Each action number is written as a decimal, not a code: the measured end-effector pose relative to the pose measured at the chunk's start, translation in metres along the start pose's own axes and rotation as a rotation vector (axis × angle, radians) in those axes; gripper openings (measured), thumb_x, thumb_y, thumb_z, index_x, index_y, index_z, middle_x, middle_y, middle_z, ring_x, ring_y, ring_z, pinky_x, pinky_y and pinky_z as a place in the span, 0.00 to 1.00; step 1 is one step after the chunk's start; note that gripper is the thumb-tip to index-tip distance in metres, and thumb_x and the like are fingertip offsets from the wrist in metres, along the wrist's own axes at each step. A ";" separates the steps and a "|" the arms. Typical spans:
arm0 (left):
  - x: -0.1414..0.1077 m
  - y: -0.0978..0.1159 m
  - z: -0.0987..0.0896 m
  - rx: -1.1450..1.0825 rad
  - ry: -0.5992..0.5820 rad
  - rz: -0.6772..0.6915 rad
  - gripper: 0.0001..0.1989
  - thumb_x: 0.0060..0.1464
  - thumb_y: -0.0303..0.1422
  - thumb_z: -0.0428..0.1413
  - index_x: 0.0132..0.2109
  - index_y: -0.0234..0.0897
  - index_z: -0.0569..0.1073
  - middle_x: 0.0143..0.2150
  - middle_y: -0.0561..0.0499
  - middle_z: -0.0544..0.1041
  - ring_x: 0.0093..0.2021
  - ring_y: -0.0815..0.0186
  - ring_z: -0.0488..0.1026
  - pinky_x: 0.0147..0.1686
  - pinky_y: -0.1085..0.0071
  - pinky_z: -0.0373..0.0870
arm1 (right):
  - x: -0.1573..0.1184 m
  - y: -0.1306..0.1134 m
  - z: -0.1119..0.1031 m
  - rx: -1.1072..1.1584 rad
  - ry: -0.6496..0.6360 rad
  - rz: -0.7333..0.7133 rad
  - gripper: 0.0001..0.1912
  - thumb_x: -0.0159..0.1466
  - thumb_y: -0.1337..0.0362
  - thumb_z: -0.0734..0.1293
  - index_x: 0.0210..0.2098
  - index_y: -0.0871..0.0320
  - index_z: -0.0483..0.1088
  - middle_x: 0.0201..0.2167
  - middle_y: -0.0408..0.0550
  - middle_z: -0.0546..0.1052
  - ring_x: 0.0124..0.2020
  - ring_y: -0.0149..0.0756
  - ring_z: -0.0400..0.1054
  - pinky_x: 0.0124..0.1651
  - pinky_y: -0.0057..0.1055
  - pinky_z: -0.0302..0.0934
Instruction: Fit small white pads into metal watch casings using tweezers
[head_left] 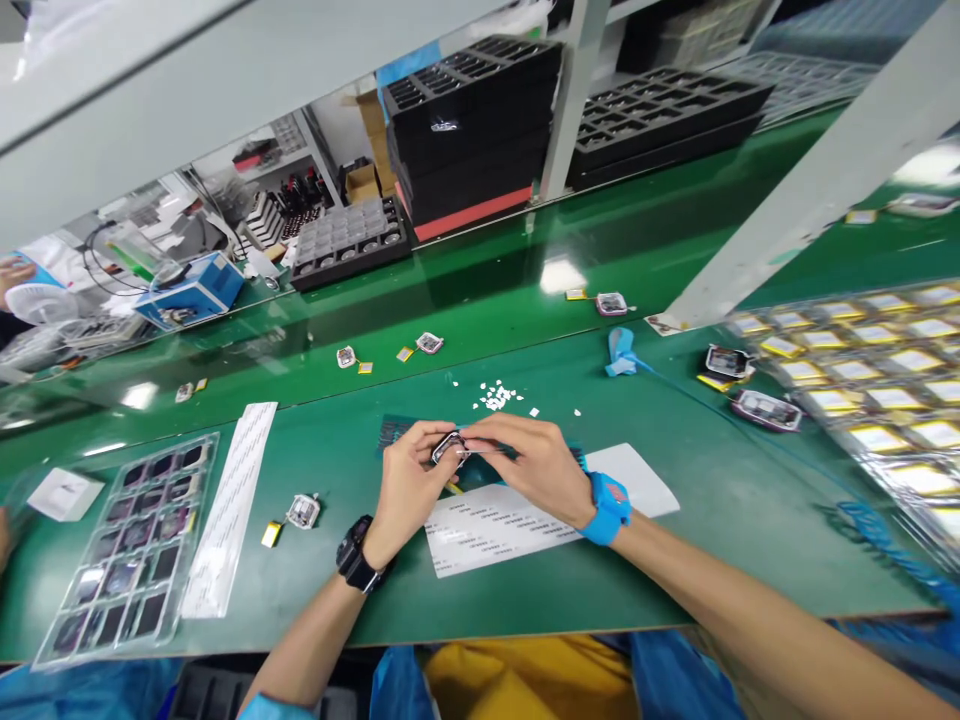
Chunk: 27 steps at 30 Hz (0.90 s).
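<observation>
Near the middle of the green bench, my left hand [412, 485] holds a small watch-like device [448, 449] between thumb and fingers. My right hand [534, 458] meets it from the right, its thumb and fingertips pressed together at the device's edge; whether a small part is pinched there is too small to tell. Beneath the hands lie a dark mat, partly hidden, and a white printed sheet [487, 530]. Small white pieces [497, 397] are scattered just beyond my hands. A similar device [303, 511] with a yellow battery [272, 533] rests to the left.
A clear tray of dark screens [135, 540], a paper strip [231, 510] and a white box [65, 495] are at left. At right are trays of yellow-edged batteries [892, 397], loose devices [766, 410] and a blue coiled cord [885, 545]. A slanted post [810, 180] stands behind.
</observation>
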<state>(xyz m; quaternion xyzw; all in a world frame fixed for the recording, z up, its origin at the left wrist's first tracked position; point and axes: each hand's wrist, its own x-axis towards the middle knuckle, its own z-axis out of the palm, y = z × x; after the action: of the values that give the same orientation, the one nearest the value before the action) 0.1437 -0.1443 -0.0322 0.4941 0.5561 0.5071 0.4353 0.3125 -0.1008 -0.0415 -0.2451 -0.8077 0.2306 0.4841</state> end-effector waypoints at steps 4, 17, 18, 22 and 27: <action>-0.006 -0.007 0.003 0.344 0.107 0.310 0.09 0.57 0.29 0.59 0.45 0.37 0.78 0.41 0.48 0.85 0.36 0.66 0.83 0.31 0.77 0.79 | 0.001 0.000 0.000 0.043 0.009 0.156 0.07 0.67 0.68 0.65 0.36 0.58 0.77 0.33 0.48 0.80 0.33 0.36 0.75 0.37 0.31 0.68; -0.005 -0.019 0.000 0.811 0.235 0.996 0.14 0.61 0.20 0.55 0.52 0.36 0.74 0.46 0.45 0.84 0.42 0.65 0.83 0.44 0.76 0.80 | 0.012 0.002 -0.007 0.675 -0.235 0.807 0.15 0.52 0.52 0.74 0.26 0.60 0.76 0.26 0.48 0.79 0.24 0.32 0.72 0.27 0.28 0.64; -0.005 -0.020 0.000 0.814 0.240 0.992 0.14 0.61 0.20 0.55 0.52 0.35 0.74 0.46 0.45 0.84 0.42 0.65 0.83 0.43 0.76 0.79 | 0.011 0.001 -0.006 0.669 -0.229 0.801 0.15 0.51 0.53 0.74 0.26 0.60 0.76 0.25 0.47 0.79 0.24 0.33 0.72 0.29 0.29 0.65; -0.006 -0.020 0.002 0.825 0.261 0.998 0.13 0.60 0.20 0.56 0.51 0.34 0.74 0.44 0.44 0.84 0.40 0.65 0.84 0.41 0.76 0.80 | 0.008 -0.001 0.000 0.500 -0.180 0.713 0.09 0.53 0.58 0.72 0.26 0.59 0.77 0.20 0.44 0.77 0.22 0.31 0.69 0.27 0.28 0.61; -0.006 -0.019 0.003 0.818 0.274 0.982 0.12 0.61 0.21 0.56 0.49 0.35 0.75 0.43 0.44 0.85 0.39 0.65 0.84 0.41 0.75 0.80 | 0.006 0.001 0.002 0.479 -0.147 0.669 0.13 0.56 0.54 0.71 0.29 0.59 0.78 0.19 0.44 0.77 0.22 0.33 0.70 0.27 0.29 0.64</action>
<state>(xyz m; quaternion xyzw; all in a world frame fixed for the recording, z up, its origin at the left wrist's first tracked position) 0.1454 -0.1497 -0.0513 0.7473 0.4643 0.4528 -0.1447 0.3088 -0.0969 -0.0385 -0.3573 -0.6396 0.5734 0.3668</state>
